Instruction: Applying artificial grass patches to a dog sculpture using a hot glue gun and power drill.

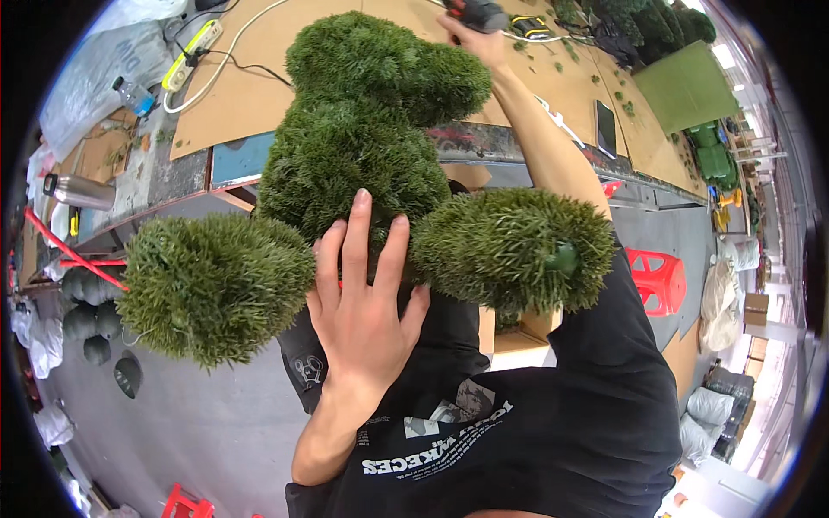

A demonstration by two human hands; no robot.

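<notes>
To your L: long yellow-white plastic pwr strip [192, 56] nr clear plastic btl [134, 97]; cylindrical silver metal flask [82, 192]. To your R: flat black rectangular ph. [605, 129], red plastic stool [656, 282].

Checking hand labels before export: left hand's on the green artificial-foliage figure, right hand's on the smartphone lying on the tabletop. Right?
One fix: the right hand isn't on the smartphone; the head view shows it holding a dark handheld tool with red on it. The left hand is on the green artificial-foliage figure, and the smartphone lies on the tabletop, as you said.
</notes>
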